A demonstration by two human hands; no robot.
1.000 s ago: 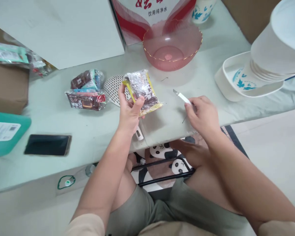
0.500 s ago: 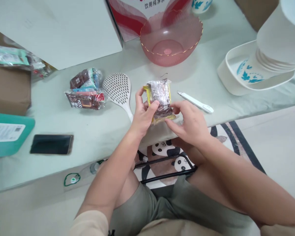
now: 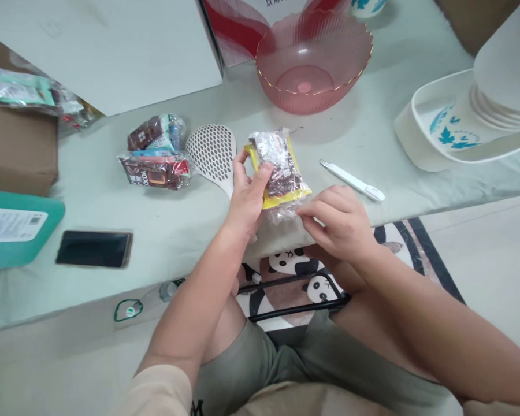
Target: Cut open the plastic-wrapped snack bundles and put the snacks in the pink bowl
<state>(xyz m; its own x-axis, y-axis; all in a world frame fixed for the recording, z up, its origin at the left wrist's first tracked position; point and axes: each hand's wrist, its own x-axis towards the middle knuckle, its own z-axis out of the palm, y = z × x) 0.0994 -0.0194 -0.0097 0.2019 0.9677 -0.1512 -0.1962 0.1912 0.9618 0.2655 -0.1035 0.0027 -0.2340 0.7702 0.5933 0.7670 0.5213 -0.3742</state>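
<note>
A brown and yellow snack packet in shiny clear film lies tilted in my left hand, whose thumb presses on its face while the fingers grip its left edge. My right hand is closed, its thumb and forefinger pinching the crumpled clear wrap at the packet's lower end. To the right lies a white utility knife. A white slotted ladle rests to the left, partly behind my left hand.
Beyond the packet stands a pink bowl. Wrapped snacks and a phone lie at left, near a green package. A white basin with paper cups is at right.
My right hand has moved down from the packet's side to the clear wrap at its lower end. The packet's yellow lower edge now shows more. The view has shifted slightly.
</note>
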